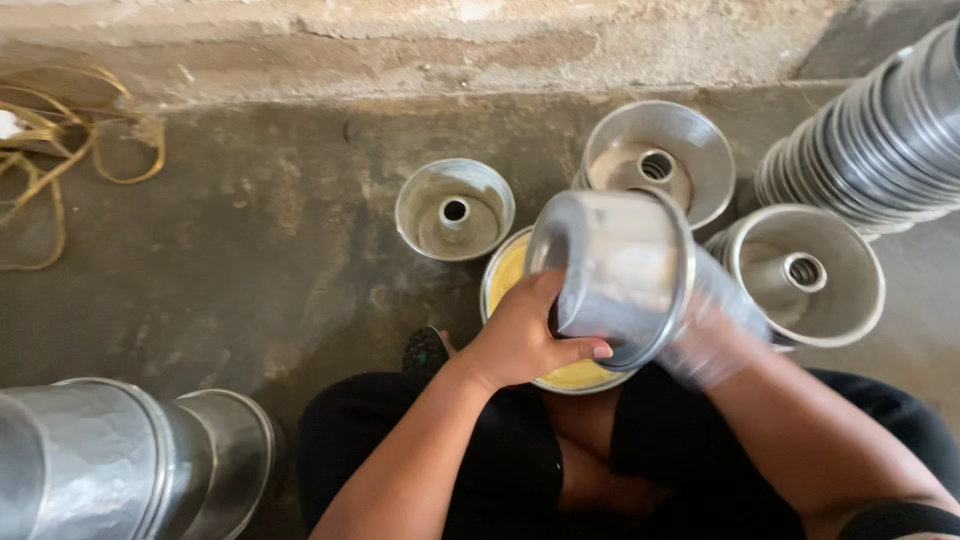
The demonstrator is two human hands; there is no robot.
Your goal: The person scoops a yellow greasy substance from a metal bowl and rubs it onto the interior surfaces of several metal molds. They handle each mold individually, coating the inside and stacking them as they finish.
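Note:
My left hand (520,335) grips a round metal tube pan (615,270), held tilted on its side above a tin of yellow grease (515,275). My right hand (710,335) is blurred by motion at the pan's right side, pressed against its rim or inside; whether it holds anything is unclear. The tin sits on the floor between my knees, mostly hidden by the pan and my left hand.
Three empty tube pans stand on the concrete floor: one at the centre (455,210), one behind (655,160), one at the right (805,275). A stack of pans (880,140) lies at far right, another stack (120,460) at lower left. Yellow cord (60,150) lies at far left.

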